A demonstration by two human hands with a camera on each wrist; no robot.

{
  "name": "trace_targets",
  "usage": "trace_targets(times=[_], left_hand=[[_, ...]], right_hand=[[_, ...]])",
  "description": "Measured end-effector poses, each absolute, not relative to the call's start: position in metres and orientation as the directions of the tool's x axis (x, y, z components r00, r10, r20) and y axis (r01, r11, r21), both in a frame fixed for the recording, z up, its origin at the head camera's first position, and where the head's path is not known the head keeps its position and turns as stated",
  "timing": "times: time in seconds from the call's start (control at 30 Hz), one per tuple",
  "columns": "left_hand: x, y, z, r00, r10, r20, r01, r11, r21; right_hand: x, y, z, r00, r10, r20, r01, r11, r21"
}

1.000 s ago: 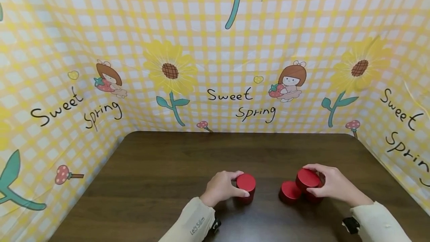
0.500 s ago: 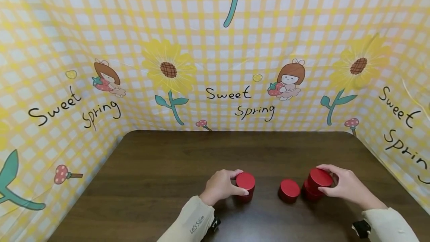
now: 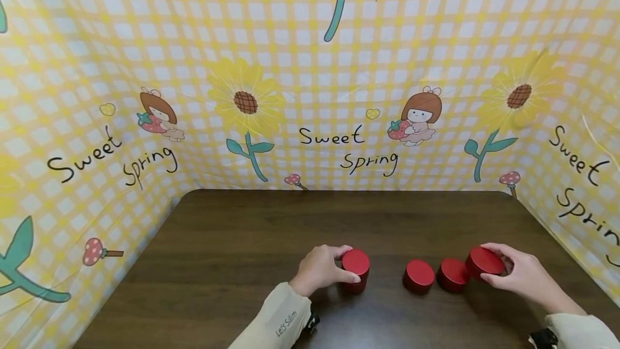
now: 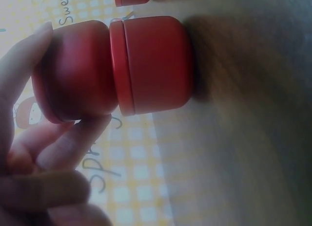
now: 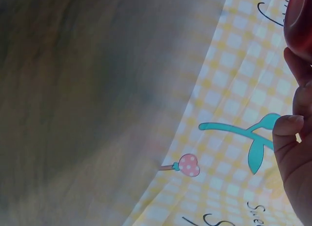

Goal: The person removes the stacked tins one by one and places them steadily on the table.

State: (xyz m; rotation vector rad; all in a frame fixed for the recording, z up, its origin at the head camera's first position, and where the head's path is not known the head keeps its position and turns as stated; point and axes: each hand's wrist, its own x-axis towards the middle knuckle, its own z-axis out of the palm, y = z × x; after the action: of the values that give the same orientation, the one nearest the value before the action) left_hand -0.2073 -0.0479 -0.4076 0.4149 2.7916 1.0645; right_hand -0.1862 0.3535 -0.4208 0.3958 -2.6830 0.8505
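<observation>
My left hand (image 3: pixel 318 271) grips the upper red round tin (image 3: pixel 356 262) of a two-tin stack, thumb on the near side and fingers on the far side. In the left wrist view this upper tin (image 4: pixel 78 70) sits against the lidded lower tin (image 4: pixel 158 65), slightly out of line with it. At the right, my right hand (image 3: pixel 525 279) holds another red tin (image 3: pixel 484 260) by its sides, raised off the table. Two more red tins, one (image 3: pixel 418 276) left and one (image 3: pixel 452 274) right, stand side by side between the hands. Only part of the held tin (image 5: pixel 300 26) shows in the right wrist view.
A dark wooden table (image 3: pixel 242 230) with rounded far corners lies under everything. Yellow checked cloth (image 3: pixel 310 79) with printed flowers and lettering hangs behind it and along both sides.
My right hand has carried its tin rightward, from above the right-hand standing tin to beyond it, uncovering that tin. The left hand keeps its grip in the same place.
</observation>
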Motion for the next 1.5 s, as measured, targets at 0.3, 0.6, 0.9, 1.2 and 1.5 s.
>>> trace_targets(times=[0.3, 0.6, 0.9, 1.2, 1.5], left_hand=[[-0.208, -0.048, -0.407, -0.958, 0.286, -0.018, 0.203, 0.724, 0.66], [-0.208, -0.047, -0.41, -0.955, 0.297, -0.02, 0.212, 0.725, 0.655], [-0.207, -0.047, -0.409, -0.955, 0.297, -0.003, 0.22, 0.714, 0.665], [-0.208, -0.048, -0.409, -0.954, 0.3, -0.011, 0.216, 0.712, 0.668], [-0.209, -0.047, -0.409, -0.954, 0.298, -0.023, 0.207, 0.713, 0.67]], right_hand=[[-0.184, 0.361, -0.423, -0.916, -0.121, 0.383, -0.315, 0.81, -0.495], [-0.179, 0.37, -0.422, -0.924, -0.116, 0.364, -0.301, 0.806, -0.509], [-0.178, 0.373, -0.425, -0.95, -0.104, 0.294, -0.25, 0.818, -0.518], [-0.183, 0.368, -0.427, -0.969, -0.107, 0.223, -0.214, 0.817, -0.536], [-0.19, 0.371, -0.425, -0.983, -0.138, 0.12, -0.181, 0.834, -0.521]])
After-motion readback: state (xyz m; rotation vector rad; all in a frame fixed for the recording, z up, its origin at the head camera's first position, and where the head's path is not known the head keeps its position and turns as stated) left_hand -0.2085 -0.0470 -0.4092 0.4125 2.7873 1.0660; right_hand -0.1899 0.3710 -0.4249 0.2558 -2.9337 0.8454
